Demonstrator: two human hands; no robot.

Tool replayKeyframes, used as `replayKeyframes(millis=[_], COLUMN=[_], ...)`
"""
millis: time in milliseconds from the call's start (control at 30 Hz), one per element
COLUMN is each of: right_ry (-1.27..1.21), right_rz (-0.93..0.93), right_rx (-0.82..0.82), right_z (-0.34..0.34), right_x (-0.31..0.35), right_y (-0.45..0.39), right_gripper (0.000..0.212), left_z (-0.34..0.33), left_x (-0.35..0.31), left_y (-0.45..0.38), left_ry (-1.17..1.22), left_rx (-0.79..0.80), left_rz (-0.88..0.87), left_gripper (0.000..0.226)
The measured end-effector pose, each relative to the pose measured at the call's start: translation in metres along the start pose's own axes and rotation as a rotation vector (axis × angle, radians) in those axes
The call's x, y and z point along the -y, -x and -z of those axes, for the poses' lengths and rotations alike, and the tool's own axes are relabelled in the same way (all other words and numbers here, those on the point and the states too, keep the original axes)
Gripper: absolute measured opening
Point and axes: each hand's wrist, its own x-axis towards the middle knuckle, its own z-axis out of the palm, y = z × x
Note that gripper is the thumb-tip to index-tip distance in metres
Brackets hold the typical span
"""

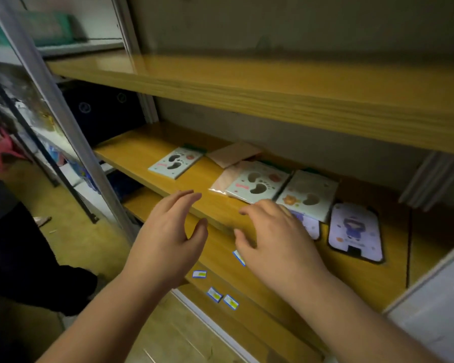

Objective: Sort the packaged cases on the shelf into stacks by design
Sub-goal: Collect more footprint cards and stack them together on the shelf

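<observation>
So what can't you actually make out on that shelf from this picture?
Head view only:
- The purple case beside the right hand: mostly hidden by that hand.
- The pink packet at the back: its design is too faint.
- Writing on the small labels on the shelf edge: too small.
- The left hand: blurred, seemingly holding nothing.

The shelf (131, 150) is yellow-orange wood with visible grain. Two white cases (175, 162) (257, 182) carry dark footprint shapes and a red blob; a cream case (308, 194) has an orange bear. Two lilac cases (355, 233) (308, 224) with black edges show a purple figure. A plain peach packet (233, 154) lies behind, and small blue-edged white labels with yellow (230, 302) sit on the shelf edge below
</observation>
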Motion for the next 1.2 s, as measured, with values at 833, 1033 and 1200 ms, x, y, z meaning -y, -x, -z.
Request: replayKeyframes(millis=[833,1033,1200], right_ry=[0.187,0.197,0.199], right_rz=[-0.288,-0.352,-0.391], right_rx=[-0.001,-0.03,-0.101], right_z=[-0.106,-0.12,-0.115], right_x=[0.059,0.065,0.067], right_y=[-0.149,-0.16,-0.162], right_gripper=[0.043,0.043,0.042], left_z=[-0.058,-0.051,-0.035], left_x=[0.209,0.212,0.215], left_y=[-0.241,-0.254,-0.266], left_ry=[-0.347,-0.32,0.065], left_rx=[0.346,0.317,0.347], left_rz=[0.102,0.031,0.223], left_gripper=[0.086,0.096,0.106])
